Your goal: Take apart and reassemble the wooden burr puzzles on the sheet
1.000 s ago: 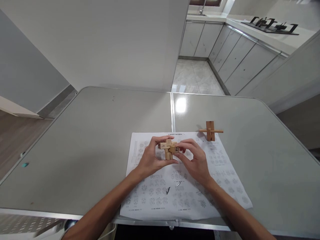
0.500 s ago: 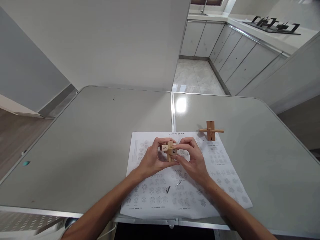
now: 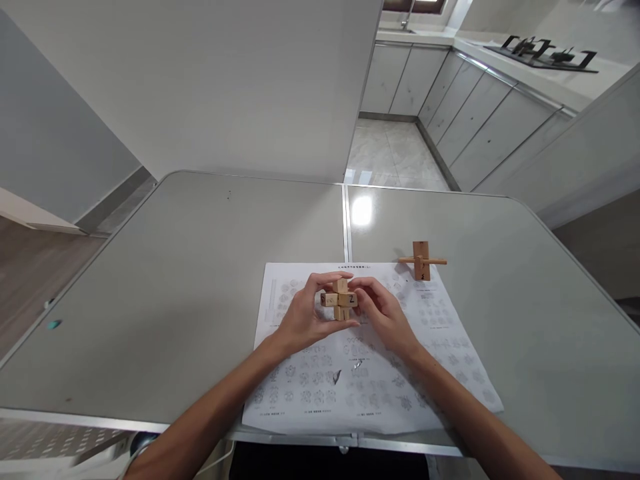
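Observation:
Between my hands, above a printed paper sheet (image 3: 310,360), is a wooden burr puzzle (image 3: 341,299) of interlocking blocks marked with numbers, a "2" among them. My left hand (image 3: 307,310) grips it from the left, thumb below and index finger over the top. From the right, my right hand (image 3: 384,313) pinches the end of the block marked "2"; its far fingers are partly hidden. A second wooden puzzle (image 3: 421,261), cross-shaped with a thin rod through it, stands at the sheet's upper right edge.
The grey folding table (image 3: 165,300) has a metal seam (image 3: 345,223) down its middle. A small teal object (image 3: 54,325) lies near its left edge. Beyond the table are a white wall (image 3: 240,87), kitchen cabinets (image 3: 475,117) and a gas stove (image 3: 543,57).
My right fingers have slid from the front of the puzzle to its right end, uncovering the block marked "2". The blocks now sit closer together. My left hand keeps its grip.

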The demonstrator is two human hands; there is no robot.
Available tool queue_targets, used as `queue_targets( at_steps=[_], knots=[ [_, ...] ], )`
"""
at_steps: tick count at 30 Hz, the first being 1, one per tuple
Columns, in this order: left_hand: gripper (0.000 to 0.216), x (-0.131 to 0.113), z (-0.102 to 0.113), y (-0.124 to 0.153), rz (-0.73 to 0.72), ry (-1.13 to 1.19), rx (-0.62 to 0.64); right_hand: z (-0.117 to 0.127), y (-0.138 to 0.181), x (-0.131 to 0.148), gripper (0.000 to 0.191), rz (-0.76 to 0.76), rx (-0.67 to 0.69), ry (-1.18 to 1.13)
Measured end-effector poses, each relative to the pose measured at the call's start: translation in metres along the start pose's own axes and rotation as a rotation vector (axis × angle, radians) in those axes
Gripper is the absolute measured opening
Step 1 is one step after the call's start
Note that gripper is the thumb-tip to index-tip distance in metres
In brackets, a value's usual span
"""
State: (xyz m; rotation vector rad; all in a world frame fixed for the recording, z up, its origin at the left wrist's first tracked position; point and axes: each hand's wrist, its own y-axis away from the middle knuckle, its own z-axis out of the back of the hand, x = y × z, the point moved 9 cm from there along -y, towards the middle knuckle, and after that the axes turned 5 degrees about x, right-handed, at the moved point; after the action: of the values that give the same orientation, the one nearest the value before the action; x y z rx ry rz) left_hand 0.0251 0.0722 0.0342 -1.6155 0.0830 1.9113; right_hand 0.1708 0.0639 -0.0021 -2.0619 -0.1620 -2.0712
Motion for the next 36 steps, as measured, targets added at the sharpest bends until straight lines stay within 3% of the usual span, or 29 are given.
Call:
queue_targets(
  at_steps=[13, 20, 22, 25, 28, 32, 36],
  knots=[
    [0.070, -0.003, 0.003, -0.004, 0.035, -0.005, 0.055, -0.006, -0.002, -0.010, 0.035, -0.144, 0.127, -0.152],
    [0.074, 0.008, 0.014, -0.006, 0.136, -0.060, 0.059, -0.027, 0.003, -0.019, 0.035, -0.293, 0.344, -0.382],
    [0.075, 0.012, 0.020, -0.006, 0.154, -0.050, 0.027, -0.024, 0.001, -0.022, 0.033, -0.321, 0.298, -0.505],
    [0.066, 0.020, 0.032, -0.006, 0.183, -0.042, -0.084, -0.009, -0.004, -0.031, 0.028, -0.337, 0.126, -0.720],
    [0.052, 0.032, 0.044, -0.003, 0.302, -0.089, -0.180, 0.010, -0.009, -0.042, 0.019, -0.314, -0.025, -0.887],
    [0.045, 0.044, 0.049, 0.002, 0.455, -0.132, -0.220, 0.030, -0.015, -0.052, 0.013, -0.256, -0.120, -0.922],
    [0.042, 0.046, 0.051, 0.002, 0.471, -0.153, -0.234, 0.044, -0.017, -0.051, 0.017, -0.152, -0.194, -0.925]
  ],
)
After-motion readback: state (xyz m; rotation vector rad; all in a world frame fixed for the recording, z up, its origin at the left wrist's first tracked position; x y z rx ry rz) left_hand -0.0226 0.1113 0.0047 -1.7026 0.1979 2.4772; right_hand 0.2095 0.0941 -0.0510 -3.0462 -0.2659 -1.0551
